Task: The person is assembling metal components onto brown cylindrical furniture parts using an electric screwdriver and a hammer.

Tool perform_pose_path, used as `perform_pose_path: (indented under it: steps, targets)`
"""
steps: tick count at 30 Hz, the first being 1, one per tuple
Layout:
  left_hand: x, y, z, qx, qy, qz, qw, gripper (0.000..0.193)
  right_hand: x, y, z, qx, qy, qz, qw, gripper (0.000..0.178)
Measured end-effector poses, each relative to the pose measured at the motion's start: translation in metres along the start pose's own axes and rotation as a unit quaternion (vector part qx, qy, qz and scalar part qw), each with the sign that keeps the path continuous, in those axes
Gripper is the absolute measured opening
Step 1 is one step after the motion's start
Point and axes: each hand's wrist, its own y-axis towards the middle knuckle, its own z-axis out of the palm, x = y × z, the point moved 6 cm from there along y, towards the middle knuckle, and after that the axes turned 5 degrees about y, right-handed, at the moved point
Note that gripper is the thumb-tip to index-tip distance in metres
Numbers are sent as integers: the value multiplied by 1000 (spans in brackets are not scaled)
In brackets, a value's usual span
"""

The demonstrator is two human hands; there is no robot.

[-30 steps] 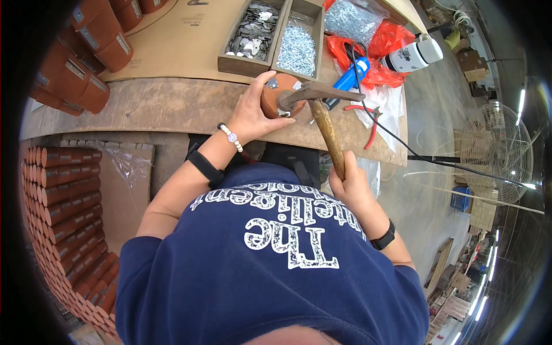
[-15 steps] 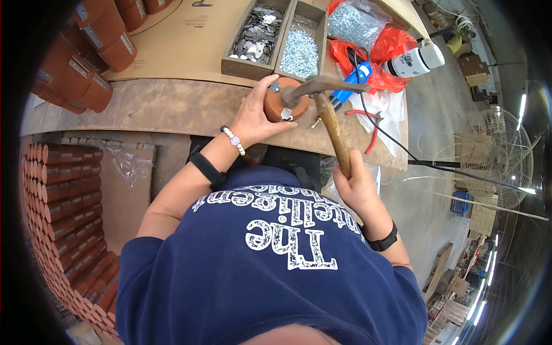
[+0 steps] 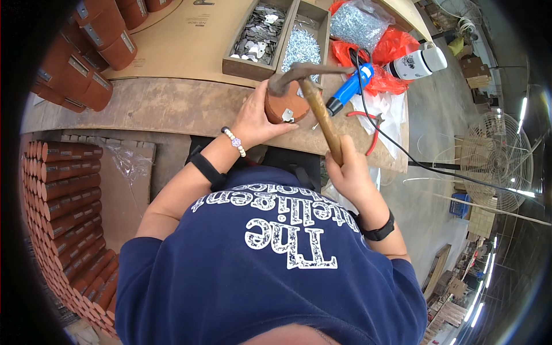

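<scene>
Hammer (image 3: pixel 313 92) head lifted above brown wooden block (image 3: pixel 286 106) | left hand (image 3: pixel 259 118) grip clasps block on table (image 3: pixel 161 106) | right hand (image 3: pixel 348 172) grip wrapped around handle

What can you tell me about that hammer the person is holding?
The hammer has a long, pale wooden handle and a dark, worn metal head with a curved claw that points right. The right hand grips the lower end of the handle. The head is above the reddish-brown round block that the left hand steadies at the edge of the wooden workbench. Whether the head touches the block cannot be told.
</scene>
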Motion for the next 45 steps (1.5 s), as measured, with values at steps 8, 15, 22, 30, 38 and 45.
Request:
perform_pose_path:
  steps: [8, 15, 22, 30, 38, 45]
  targets:
    - [4, 2, 2, -9, 7, -9, 1000, 88, -18, -2, 11, -30, 20, -9, 999, 16]
    - [2, 2, -1, -18, 22, 15, 999, 87, 13, -16, -26, -79, 9, 28, 996, 19]
    - [2, 2, 1, -20, 4, 27, 999, 87, -24, -20, -3, -54, -13, 66, 996, 17]
    - [0, 1, -2, -20, 18, 21, 999, 86, -1, -21, -25, -122, 30, 38, 991, 18]
    - [-1, 2, -2, -17, 12, 34, 999, 88, -30, -33, -22, -102, 52, 53, 992, 19]
    - [-14, 7, -8, -44, 21, 106, 993, 97, -75, -107, -61, -139, 392, 299, 859, 16]
